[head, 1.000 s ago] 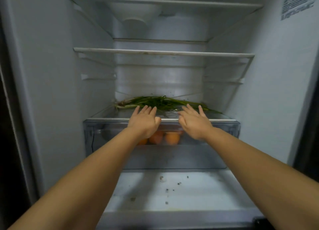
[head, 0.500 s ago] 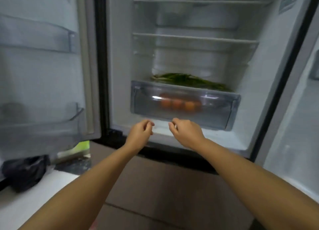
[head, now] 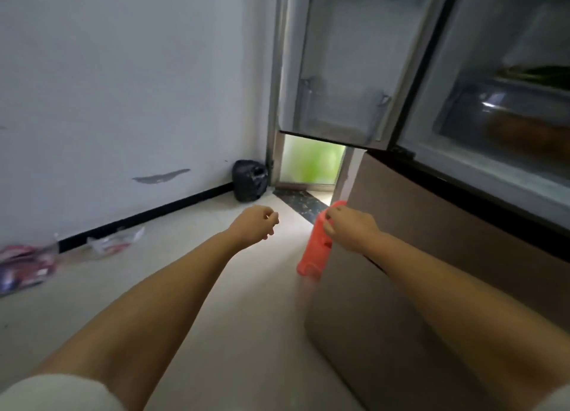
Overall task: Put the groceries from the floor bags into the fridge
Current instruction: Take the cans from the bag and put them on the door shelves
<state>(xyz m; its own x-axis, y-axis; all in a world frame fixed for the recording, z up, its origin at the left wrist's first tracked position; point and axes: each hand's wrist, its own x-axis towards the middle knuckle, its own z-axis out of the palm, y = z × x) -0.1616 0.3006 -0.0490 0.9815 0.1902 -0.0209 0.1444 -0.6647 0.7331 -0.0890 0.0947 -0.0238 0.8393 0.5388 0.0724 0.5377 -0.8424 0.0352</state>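
My left hand (head: 256, 227) hangs over the pale floor with its fingers loosely curled and holds nothing. My right hand (head: 348, 228) is level with it, fingers loosely curled, in front of a red plastic bag (head: 313, 253) that stands by the corner of the fridge's brown lower part (head: 431, 256). I see no grip on the bag. At the upper right the fridge (head: 499, 176) stands open, with green onions (head: 543, 74) on a shelf above a clear drawer (head: 462, 117) that holds orange items.
The open fridge door (head: 336, 71) hangs above the floor ahead. A black bag (head: 249, 180) sits in the wall corner. A clear bag (head: 114, 242) and a blurred pink and purple bag (head: 27, 264) lie along the left wall.
My view has swung left and down from the fridge interior to the floor. Both hands have drawn back from the drawer and dropped lower.
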